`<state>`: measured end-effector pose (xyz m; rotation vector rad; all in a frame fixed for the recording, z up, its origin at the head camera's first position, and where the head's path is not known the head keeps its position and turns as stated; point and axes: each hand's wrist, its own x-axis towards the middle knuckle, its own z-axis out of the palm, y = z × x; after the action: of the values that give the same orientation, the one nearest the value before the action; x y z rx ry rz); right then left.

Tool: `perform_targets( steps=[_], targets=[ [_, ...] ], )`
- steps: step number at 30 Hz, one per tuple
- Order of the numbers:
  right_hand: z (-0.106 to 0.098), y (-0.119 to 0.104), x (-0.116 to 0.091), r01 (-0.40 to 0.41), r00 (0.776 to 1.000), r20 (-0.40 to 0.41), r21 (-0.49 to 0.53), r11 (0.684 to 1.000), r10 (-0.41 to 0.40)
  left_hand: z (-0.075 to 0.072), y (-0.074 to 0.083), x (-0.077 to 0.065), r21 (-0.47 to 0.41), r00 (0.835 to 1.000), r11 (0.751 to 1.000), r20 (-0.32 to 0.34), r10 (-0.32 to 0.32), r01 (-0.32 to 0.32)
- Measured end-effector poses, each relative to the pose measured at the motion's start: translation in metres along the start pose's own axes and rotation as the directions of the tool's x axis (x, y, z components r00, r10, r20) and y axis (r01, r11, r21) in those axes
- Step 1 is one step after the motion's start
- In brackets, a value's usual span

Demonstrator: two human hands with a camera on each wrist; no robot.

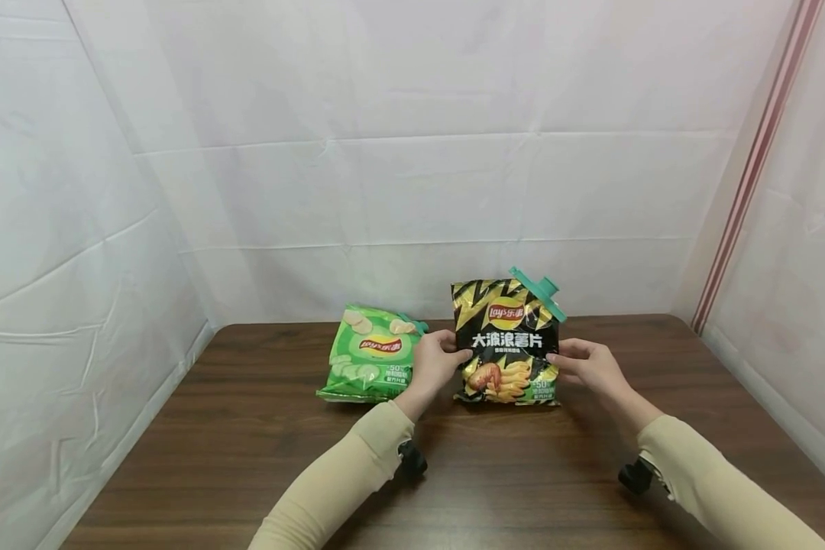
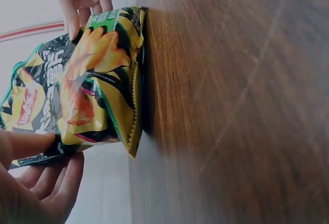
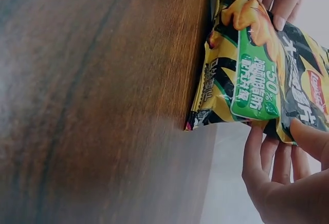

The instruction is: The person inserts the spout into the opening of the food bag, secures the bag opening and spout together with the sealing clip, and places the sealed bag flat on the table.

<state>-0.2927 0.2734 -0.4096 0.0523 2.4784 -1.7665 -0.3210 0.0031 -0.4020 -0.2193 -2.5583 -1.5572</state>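
A black and yellow chip bag stands upright near the back of the table, its front facing me. My left hand pinches its left edge, thumb in front and fingers behind. On the opposite edge my right hand holds it the same way. A teal bag clip with a spout sits slantwise across the bag's top right corner. Both wrist views show the bag's lower edge at the table surface. Left of it, a green chip bag leans back, partly hidden by my left hand.
Another teal clip is on the green bag's top right corner. The brown wooden table ends at a white curtain close behind the bags. White sheets also hang at both sides.
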Motion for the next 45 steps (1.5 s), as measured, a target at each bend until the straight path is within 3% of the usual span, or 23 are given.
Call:
perform_targets(
  steps=[7, 18, 31, 45],
  targets=[
    [0.004, 0.004, 0.009, -0.021, 0.999, -0.046, -0.014, 1.0, 0.02, 0.004, -0.005, 0.003, -0.018, 0.999, 0.999, -0.021, -0.033, 0.032],
    [0.009, 0.013, 0.019, -0.062, 0.998, -0.019, -0.003, 0.998, 0.062, 0.008, -0.012, 0.005, 0.027, 0.994, 0.995, -0.047, -0.096, 0.097],
    [0.013, 0.014, 0.026, -0.127, 0.991, -0.031, 0.043, 0.991, 0.128, 0.008, -0.012, 0.008, -0.035, 0.987, 0.987, -0.032, -0.159, 0.158],
    [0.015, 0.015, 0.031, -0.171, 0.985, -0.001, 0.057, 0.984, 0.171, 0.008, -0.015, 0.011, -0.016, 0.981, 0.981, -0.01, -0.195, 0.195]
  ],
)
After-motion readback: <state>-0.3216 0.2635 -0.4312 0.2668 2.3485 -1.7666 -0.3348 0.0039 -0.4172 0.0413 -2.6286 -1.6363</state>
